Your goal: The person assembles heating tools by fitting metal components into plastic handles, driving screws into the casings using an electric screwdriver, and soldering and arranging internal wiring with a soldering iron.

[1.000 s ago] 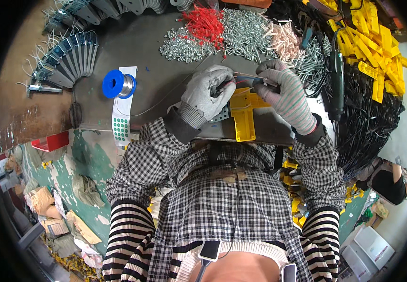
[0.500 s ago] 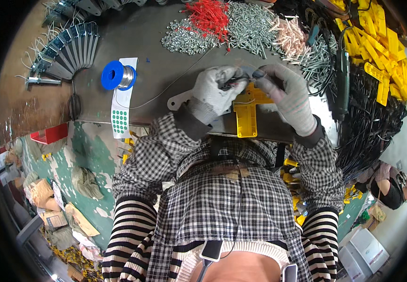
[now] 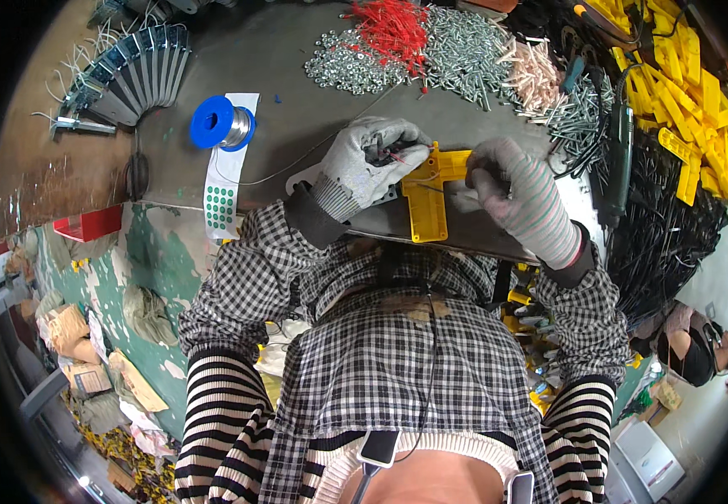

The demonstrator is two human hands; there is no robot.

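My left hand (image 3: 372,164), in a light grey work glove, is closed on a small dark part with thin reddish wires (image 3: 395,157); most of that part is hidden by the fingers. Beside its fingertips lies a yellow T-shaped plastic housing (image 3: 427,206) near the table's front edge, with a thin pale wire across it. My right hand (image 3: 519,197), gloved too, hovers just right of the housing, fingers curled in; whatever they may hold is hidden. Partly under my left hand is a flat grey metal piece (image 3: 300,180).
A blue spool of solder wire (image 3: 210,123) sits on a white strip with green dots (image 3: 221,210). Farther back are piles of nuts (image 3: 351,67), red parts (image 3: 387,34), screws (image 3: 465,55) and pinkish pieces (image 3: 534,77). Yellow housings (image 3: 675,84) and black cables (image 3: 658,227) crowd the right.
My hands have moved apart: the right has drawn away to the right and slightly down, the left a little left. More of the yellow housing shows between them.
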